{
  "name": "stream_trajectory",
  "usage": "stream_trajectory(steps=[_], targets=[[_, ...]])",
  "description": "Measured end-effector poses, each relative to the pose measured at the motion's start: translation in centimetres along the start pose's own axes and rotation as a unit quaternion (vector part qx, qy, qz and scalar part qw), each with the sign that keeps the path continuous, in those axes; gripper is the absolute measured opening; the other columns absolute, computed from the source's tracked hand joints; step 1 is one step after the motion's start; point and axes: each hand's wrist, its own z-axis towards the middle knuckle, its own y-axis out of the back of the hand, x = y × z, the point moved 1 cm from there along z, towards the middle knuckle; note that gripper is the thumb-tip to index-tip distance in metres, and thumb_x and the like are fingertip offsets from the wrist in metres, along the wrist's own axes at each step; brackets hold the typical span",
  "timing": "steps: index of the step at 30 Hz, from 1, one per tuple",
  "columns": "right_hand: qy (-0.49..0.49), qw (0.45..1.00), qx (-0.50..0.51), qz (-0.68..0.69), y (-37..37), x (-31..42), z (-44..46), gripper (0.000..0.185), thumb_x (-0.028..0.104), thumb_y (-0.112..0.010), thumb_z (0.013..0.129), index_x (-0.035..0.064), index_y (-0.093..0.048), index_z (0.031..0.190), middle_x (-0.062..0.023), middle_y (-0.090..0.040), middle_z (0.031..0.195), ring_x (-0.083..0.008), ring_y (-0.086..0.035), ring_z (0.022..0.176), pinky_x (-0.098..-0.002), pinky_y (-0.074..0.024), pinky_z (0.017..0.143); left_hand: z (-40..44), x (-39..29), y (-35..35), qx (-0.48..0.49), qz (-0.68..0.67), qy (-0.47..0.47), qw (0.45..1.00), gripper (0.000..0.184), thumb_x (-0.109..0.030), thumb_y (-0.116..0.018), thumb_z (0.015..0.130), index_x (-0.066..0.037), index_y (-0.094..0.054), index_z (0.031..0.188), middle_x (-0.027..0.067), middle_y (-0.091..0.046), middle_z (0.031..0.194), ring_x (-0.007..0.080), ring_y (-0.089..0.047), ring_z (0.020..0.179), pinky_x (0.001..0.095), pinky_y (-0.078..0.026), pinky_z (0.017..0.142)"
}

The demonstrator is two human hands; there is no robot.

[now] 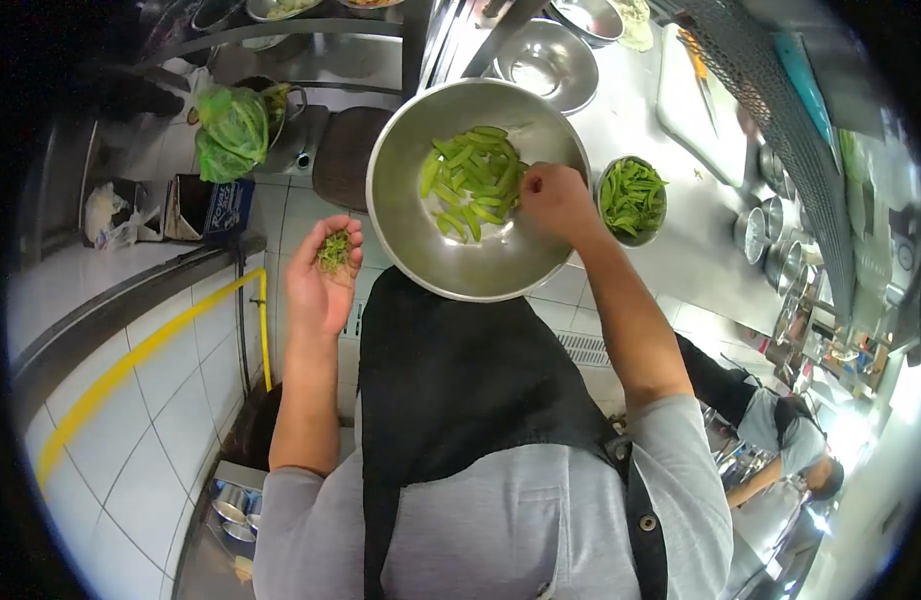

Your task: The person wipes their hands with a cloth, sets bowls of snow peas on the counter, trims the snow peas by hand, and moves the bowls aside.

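A large steel bowl (398, 205) sits in front of me, with a pile of light green pea pods (470, 178) on its bottom. Over its right side my right hand (558, 203) is closed, fingertips curled in beside the pods. Whatever those fingers pinch, if anything, is hidden. To the left of the bowl, my left hand (322, 280) is turned palm up and cupped around a small heap of green trimmings (334, 251). Just right of the large bowl stands a smaller bowl (630, 239), filled with darker green pods (632, 196).
On the steel counter (695, 265) lie a white cutting board (677, 120) and a knife (702, 80). An empty metal bowl (545, 68) stands behind. A green plastic bag (230, 133) sits at far left. Another person (792, 440) works at right.
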Motion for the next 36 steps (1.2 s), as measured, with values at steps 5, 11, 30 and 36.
stream_trajectory(steps=[5,11,30,36], targets=[[-0.048,0.968,0.059,0.240,4.4,4.2,-2.6,0.013,0.013,-0.074,0.087,0.0020,-0.073,0.093,-0.0091,-0.073,0.083,-0.0144,-0.069,0.073,-0.0308,-0.0550,0.069,-1.3,1.7,0.3,-0.005,0.020,0.035,0.999,0.031,-0.025,-0.053,0.108,0.001,-0.067,0.118,0.0148,-0.073,0.112,0.0221,-0.071,0.100,0.0337,-0.059,0.085],[0.085,0.930,0.097,0.345,1.9,12.3,-5.3,0.018,0.015,-0.077,0.087,0.0027,-0.074,0.099,-0.0112,-0.076,0.086,-0.0217,-0.072,0.076,-0.0329,-0.0571,0.074,-2.1,4.5,-5.7,0.073,0.011,0.087,0.993,0.033,-0.025,-0.052,0.109,0.003,-0.066,0.121,0.0158,-0.071,0.116,0.0237,-0.070,0.107,0.0371,-0.059,0.088],[0.033,0.988,0.152,0.022,-4.5,6.3,-3.9,0.015,0.017,-0.069,0.087,0.0053,-0.074,0.095,-0.0174,-0.074,0.093,-0.0331,-0.073,0.086,-0.0435,-0.0582,0.079,-3.7,3.0,-4.4,0.031,0.089,0.076,0.993,0.032,-0.024,-0.048,0.110,0.001,-0.063,0.123,0.0168,-0.070,0.118,0.0252,-0.070,0.105,0.0362,-0.059,0.090],[0.154,0.937,0.112,0.292,1.9,12.9,-7.0,0.019,0.015,-0.076,0.087,0.0063,-0.075,0.104,-0.0110,-0.073,0.089,-0.0235,-0.070,0.075,-0.0363,-0.0572,0.072,-3.3,4.8,-6.5,0.043,0.061,0.092,0.993,0.035,-0.025,-0.048,0.110,0.003,-0.063,0.125,0.0149,-0.070,0.116,0.0237,-0.069,0.107,0.0349,-0.057,0.089]])
